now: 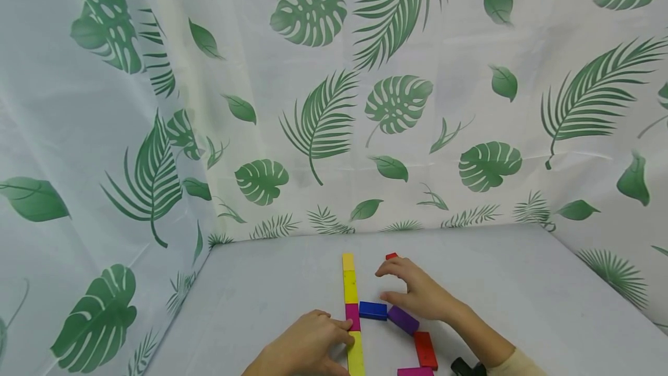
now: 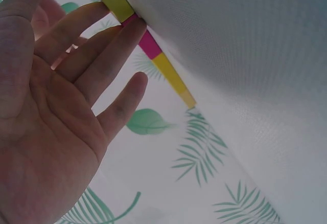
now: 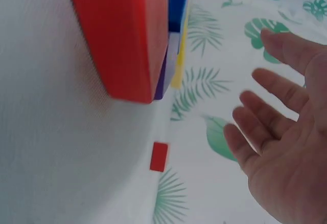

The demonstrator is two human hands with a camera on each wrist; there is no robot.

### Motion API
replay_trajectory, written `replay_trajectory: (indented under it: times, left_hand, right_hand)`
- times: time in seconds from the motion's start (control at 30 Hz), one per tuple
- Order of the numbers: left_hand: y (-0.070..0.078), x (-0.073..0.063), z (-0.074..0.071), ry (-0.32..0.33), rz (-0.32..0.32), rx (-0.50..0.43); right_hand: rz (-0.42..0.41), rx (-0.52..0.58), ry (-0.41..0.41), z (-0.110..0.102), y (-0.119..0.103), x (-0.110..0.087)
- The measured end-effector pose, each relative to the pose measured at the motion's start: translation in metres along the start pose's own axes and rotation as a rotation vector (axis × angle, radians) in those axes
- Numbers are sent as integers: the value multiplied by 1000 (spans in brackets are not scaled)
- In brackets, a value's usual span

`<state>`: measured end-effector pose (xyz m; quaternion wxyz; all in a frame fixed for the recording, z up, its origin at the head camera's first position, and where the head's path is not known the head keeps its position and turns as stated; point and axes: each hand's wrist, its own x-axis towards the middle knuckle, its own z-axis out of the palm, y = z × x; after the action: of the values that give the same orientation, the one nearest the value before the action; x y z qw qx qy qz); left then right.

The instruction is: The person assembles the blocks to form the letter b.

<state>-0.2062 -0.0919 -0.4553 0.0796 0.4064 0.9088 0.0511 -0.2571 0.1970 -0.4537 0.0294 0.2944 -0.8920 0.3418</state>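
A straight row of blocks runs away from me in the head view: a yellow block (image 1: 356,358), a magenta block (image 1: 352,309), another yellow block (image 1: 350,286) and an orange-yellow piece (image 1: 348,261). My left hand (image 1: 313,341) lies along its left side, extended fingertips touching the magenta and near yellow blocks. A blue block (image 1: 373,310) meets the row's right side, followed by a tilted purple block (image 1: 403,320) and a red block (image 1: 425,350). Over the blue and purple ones hovers my right hand (image 1: 417,292), its fingers loosely bent and holding nothing.
Another red block (image 1: 391,256) lies farther back, partly hidden behind the right hand. At the bottom edge are a magenta block (image 1: 415,372) and a black object (image 1: 463,367) by the right forearm. Leaf-printed curtains (image 1: 323,202) surround the white table (image 1: 250,283).
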Motion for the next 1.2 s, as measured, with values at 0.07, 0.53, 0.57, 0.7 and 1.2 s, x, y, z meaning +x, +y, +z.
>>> replay_trajectory:
  times: [0.07,0.53,0.57,0.7,1.2]
  left_hand:
    - [0,1,0,-6,-9,-7]
    - [0,3,0,-26,-37,-33]
    - [1,3,0,-27,-40,-36]
    - [2,4,0,-37,-63,-48]
    - [1,4,1,-26,-59,-48]
  right_hand:
    - [22,-7,30,1,4,1]
    - [158,-71,85,-2,24,6]
    - [157,-68,88,-2,25,7]
    - [140,-75,95,-3,30,7]
    - [171,-40,98,-3,53,23]
